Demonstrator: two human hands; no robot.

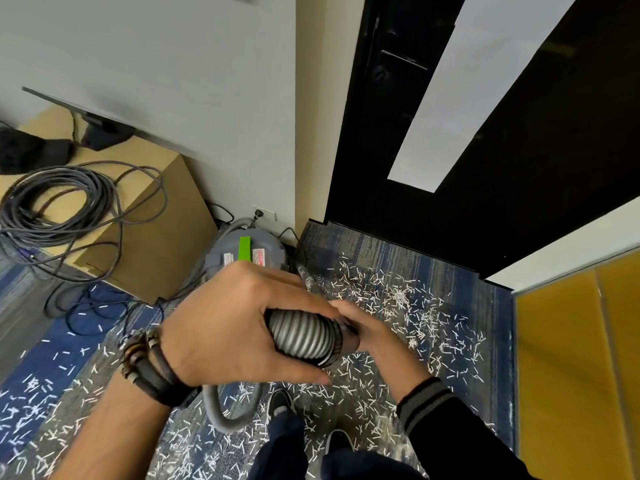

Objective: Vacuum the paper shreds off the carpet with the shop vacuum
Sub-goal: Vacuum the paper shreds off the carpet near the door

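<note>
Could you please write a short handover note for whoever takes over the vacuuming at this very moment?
Left hand: grips the ribbed grey hose near its end.
Right hand: grips the dark cuff at the hose's tip.
Vacuum: stands by the wall beyond the hands; the hose loops on the floor near the feet.
Paper shreds: scattered widely over the carpet, thick in front of the black door and at lower left.
Done: hose picked up; no cleared patch shows.
Left: practically all the shreds.
</note>
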